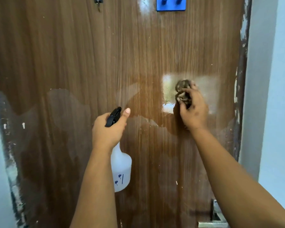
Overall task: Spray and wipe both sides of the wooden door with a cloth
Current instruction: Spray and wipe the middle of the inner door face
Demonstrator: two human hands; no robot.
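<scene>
The wooden door (89, 63) fills the view, brown and glossy with pale streaks and light reflections. My left hand (108, 129) grips the neck of a white spray bottle (121, 168) with a black spray head, nozzle aimed at the door, thumb raised. My right hand (193, 111) holds a bunched brown cloth (183, 92) against the door at mid height, right of centre, over a bright reflected patch.
A blue hook plate (171, 4) with two pegs is fixed at the door's top. A small dark hook (97, 2) hangs at top left. A metal latch (216, 214) sits at lower right. Pale walls (270, 79) flank the door, whose edges show chipped paint.
</scene>
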